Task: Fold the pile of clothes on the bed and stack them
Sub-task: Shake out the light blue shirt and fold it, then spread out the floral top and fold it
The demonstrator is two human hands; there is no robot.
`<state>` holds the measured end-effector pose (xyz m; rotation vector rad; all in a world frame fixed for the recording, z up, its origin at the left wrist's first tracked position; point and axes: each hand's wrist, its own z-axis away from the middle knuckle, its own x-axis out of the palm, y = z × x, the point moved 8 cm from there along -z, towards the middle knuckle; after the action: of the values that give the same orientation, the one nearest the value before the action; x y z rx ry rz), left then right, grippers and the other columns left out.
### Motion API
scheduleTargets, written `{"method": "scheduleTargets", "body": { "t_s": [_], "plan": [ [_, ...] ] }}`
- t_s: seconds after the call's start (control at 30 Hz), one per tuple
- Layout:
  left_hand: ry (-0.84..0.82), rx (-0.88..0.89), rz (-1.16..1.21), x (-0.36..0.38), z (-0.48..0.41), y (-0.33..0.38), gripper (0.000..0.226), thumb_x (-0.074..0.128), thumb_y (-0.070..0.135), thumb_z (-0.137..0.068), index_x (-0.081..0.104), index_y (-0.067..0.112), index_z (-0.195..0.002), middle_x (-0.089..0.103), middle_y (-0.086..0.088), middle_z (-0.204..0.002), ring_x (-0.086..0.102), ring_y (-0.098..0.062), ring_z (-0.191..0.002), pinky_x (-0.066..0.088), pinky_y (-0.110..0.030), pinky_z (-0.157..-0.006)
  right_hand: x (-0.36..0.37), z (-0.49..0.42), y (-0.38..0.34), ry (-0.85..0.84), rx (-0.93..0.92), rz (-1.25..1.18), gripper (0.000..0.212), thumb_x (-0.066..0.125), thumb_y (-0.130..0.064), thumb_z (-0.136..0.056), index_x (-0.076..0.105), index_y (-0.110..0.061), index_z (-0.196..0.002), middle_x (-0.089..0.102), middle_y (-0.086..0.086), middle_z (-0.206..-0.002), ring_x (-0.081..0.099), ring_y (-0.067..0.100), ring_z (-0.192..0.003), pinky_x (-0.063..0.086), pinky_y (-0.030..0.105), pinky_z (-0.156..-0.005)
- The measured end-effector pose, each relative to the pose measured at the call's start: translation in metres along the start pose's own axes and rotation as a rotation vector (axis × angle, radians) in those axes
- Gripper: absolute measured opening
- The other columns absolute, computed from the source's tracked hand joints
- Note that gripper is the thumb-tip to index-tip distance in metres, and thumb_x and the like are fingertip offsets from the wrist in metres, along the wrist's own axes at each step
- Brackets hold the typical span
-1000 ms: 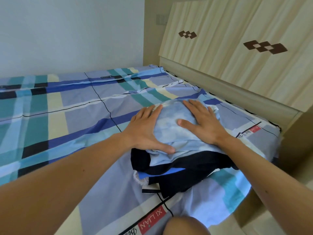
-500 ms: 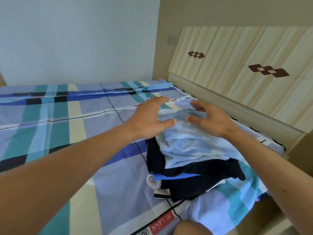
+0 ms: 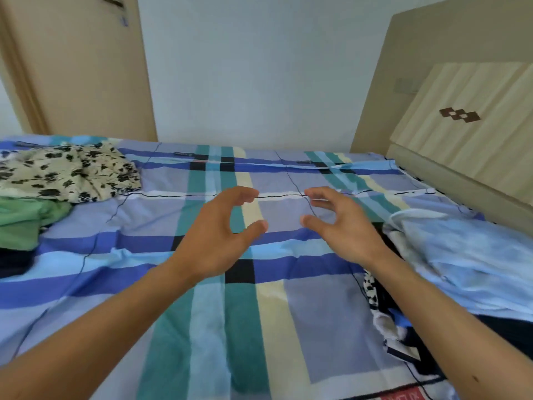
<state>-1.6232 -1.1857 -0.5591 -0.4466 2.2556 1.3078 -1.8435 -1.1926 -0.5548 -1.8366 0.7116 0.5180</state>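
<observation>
Hovering over bed (image 3: pixel 219 327) with left hand (image 3: pixel 213 241) and right hand (image 3: pixel 343 229), fingers (image 3: pixel 240 194) loosely curled, gripping nothing. Likely soft, light, floppy pile (image 3: pixel 26 223): pinch floral top (image 3: pixel 66 174) by its edge.

Red label (image 3: pixel 402 396) printed on sheet (image 3: pixel 219 327), at the bottom edge of view, right of centre. It has white capitals, upside down to the camera and cropped by the frame, and the word cannot be made out with certainty. Small dark printed marks (image 3: pixel 183 153) on the sheet near the far side are too small to read.
</observation>
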Motion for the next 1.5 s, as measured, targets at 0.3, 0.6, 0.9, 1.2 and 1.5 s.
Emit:
{"method": "scheduleTargets", "body": {
  "t_s": [0.3, 0.6, 0.9, 1.2, 1.5],
  "plan": [
    [0.172, -0.208, -0.048, -0.117, 0.076, -0.108, 0.044, 0.067, 0.047, -0.087, 0.057, 0.033, -0.128, 0.060, 0.019, -0.125, 0.050, 0.007, -0.119, 0.036, -0.006, -0.092, 0.167, -0.021, -0.088, -0.146, -0.105, -0.132, 0.045, 0.073, -0.027, -0.089, 0.054, -0.033, -0.129, 0.055, -0.019, -0.132, 0.057, -0.005, -0.113, 0.040, 0.001, -0.078],
    [0.205, -0.353, -0.171, -0.203, 0.114, -0.173, 0.043, 0.069, 0.035, -0.090, 0.056, 0.026, -0.130, 0.058, 0.012, -0.128, 0.051, -0.005, -0.119, 0.039, -0.019, -0.095, 0.308, -0.046, -0.172, -0.335, -0.222, -0.158, 0.047, 0.075, -0.023, -0.087, 0.055, -0.029, -0.129, 0.056, -0.010, -0.131, 0.060, 0.002, -0.112, 0.049, 0.015, -0.088],
    [0.166, -0.538, -0.243, -0.247, 0.115, -0.226, 0.054, 0.058, 0.051, -0.087, 0.053, 0.023, -0.132, 0.054, 0.004, -0.134, 0.050, -0.019, -0.123, 0.040, -0.045, -0.106, 0.442, -0.097, -0.224, -0.516, -0.359, -0.012, 0.044, 0.074, -0.024, -0.088, 0.057, -0.020, -0.129, 0.051, 0.001, -0.134, 0.057, 0.016, -0.118, 0.049, 0.034, -0.095],
    [0.320, -0.653, -0.215, -0.273, 0.106, -0.281, 0.046, 0.056, 0.048, -0.092, 0.052, 0.026, -0.132, 0.052, 0.007, -0.128, 0.048, -0.019, -0.121, 0.039, -0.041, -0.105, 0.556, -0.192, -0.215, -0.597, -0.442, 0.531, 0.054, 0.071, -0.031, -0.087, 0.054, -0.011, -0.135, 0.027, 0.011, -0.153, 0.046, 0.032, -0.128, 0.045, 0.043, -0.101],
    [0.275, -0.658, -0.209, -0.260, 0.093, -0.291, 0.043, 0.048, 0.050, -0.096, 0.045, 0.027, -0.132, 0.045, 0.009, -0.130, 0.040, -0.017, -0.122, 0.031, -0.036, -0.107, 0.624, -0.252, -0.192, -0.592, -0.448, 0.950, 0.047, 0.063, -0.031, -0.089, 0.056, -0.016, -0.133, -0.011, 0.007, -0.167, -0.013, 0.031, -0.153, 0.006, 0.061, -0.120]
  ]
}}
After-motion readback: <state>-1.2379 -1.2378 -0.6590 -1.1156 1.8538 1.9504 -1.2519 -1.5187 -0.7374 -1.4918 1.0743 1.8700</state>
